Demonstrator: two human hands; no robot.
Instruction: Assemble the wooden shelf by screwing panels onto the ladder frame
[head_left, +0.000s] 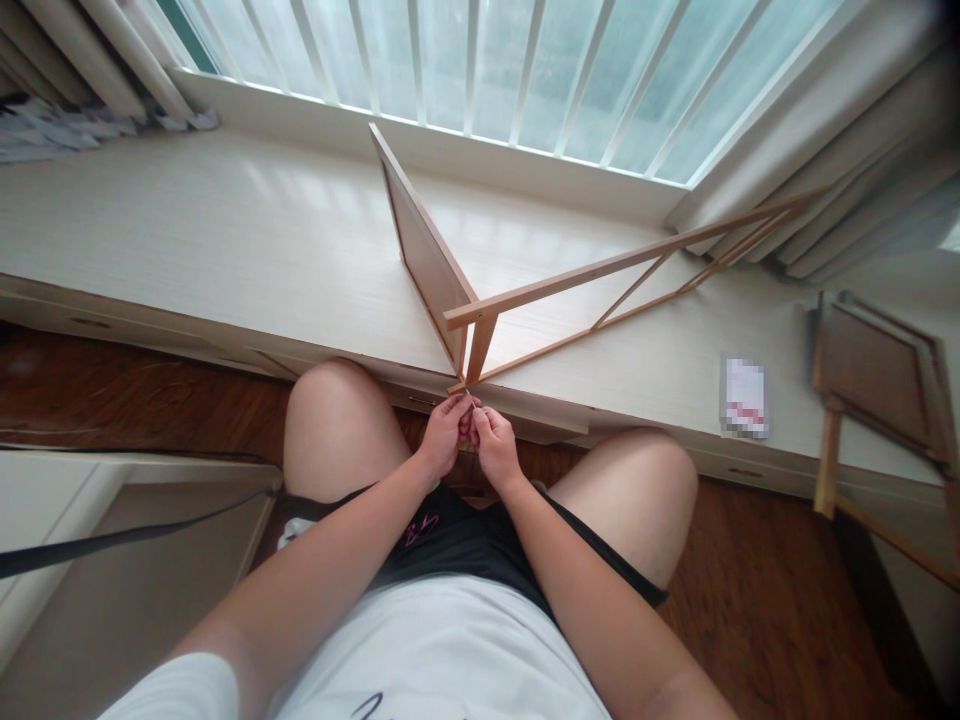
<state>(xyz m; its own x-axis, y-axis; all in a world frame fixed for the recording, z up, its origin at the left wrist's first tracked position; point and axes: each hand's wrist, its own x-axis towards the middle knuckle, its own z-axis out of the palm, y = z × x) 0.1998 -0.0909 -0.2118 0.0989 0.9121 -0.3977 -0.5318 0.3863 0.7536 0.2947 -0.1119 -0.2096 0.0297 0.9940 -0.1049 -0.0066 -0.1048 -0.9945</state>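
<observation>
White cloth of a T-shirt [450, 650] fills the bottom of the view, with black shorts [457, 540] and two bare knees beyond it. Between the knees the left hand [445, 437] and right hand [493, 447] come together, fingers curled and fingertips pinched on a thin, shiny piece [472, 399] – too small to tell what it is. Just past the fingertips is the near corner of a wooden frame [585, 275], at the front edge of a pale ledge [225, 240]. Its long bars run off to the right, toward a beige curtain [862, 130], with a slim crosspiece between them; a flat panel [424, 240] stands on edge at its left, angled toward the barred window [495, 70].

Farther right on the ledge lies a small item blurred into pixels [745, 397], and beside it a second wooden piece with a brown panel [874, 370] juts over the edge. Dark wooden flooring [735, 580] shows below – and, at left, a black strap [150, 535] crosses pale furniture [75, 495].
</observation>
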